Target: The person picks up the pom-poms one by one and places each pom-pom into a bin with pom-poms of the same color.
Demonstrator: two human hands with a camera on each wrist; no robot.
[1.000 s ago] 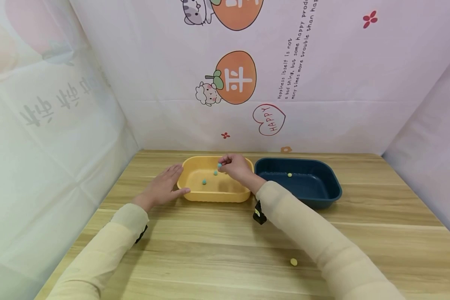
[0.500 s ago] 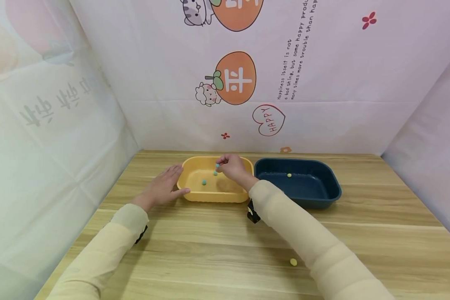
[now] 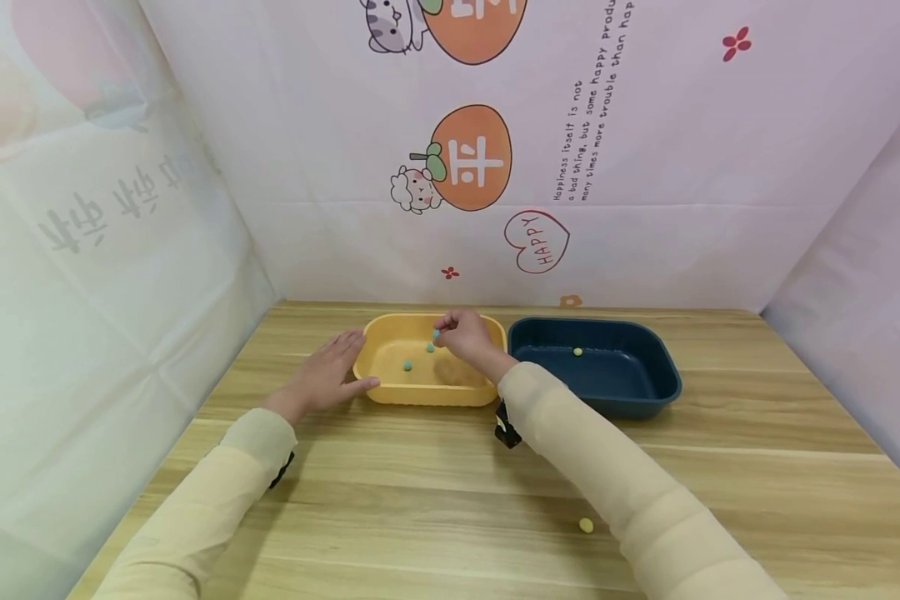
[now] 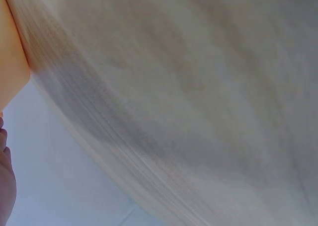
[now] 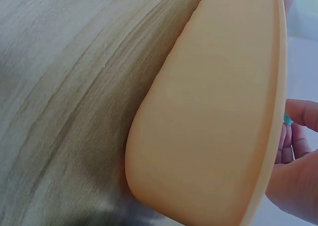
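Observation:
My right hand (image 3: 468,340) pinches a small light-blue ball (image 3: 436,333) between thumb and finger, above the inside of a yellow plastic basin (image 3: 431,396). Two more light-blue balls lie on that basin's floor, one near the middle (image 3: 430,347) and one farther left (image 3: 407,366). Against the basin's left end rests my left hand (image 3: 322,375), fingers extended, thumb at the front rim. The right wrist view has the basin's outer wall (image 5: 208,112) and, past its rim, the pinched ball (image 5: 287,119), mostly covered by fingers. Only an edge of the left hand (image 4: 6,181) appears in the left wrist view.
A dark blue basin (image 3: 607,379) stands right beside the yellow one, with a small yellow ball (image 3: 577,352) inside. Another yellow ball (image 3: 586,526) lies on the wooden table (image 3: 420,500) near my right forearm. A printed cloth (image 3: 645,250) hangs behind the table.
My right hand has shifted slightly left over the yellow basin, still pinching the light-blue ball, then stayed almost in place. The left hand has not moved.

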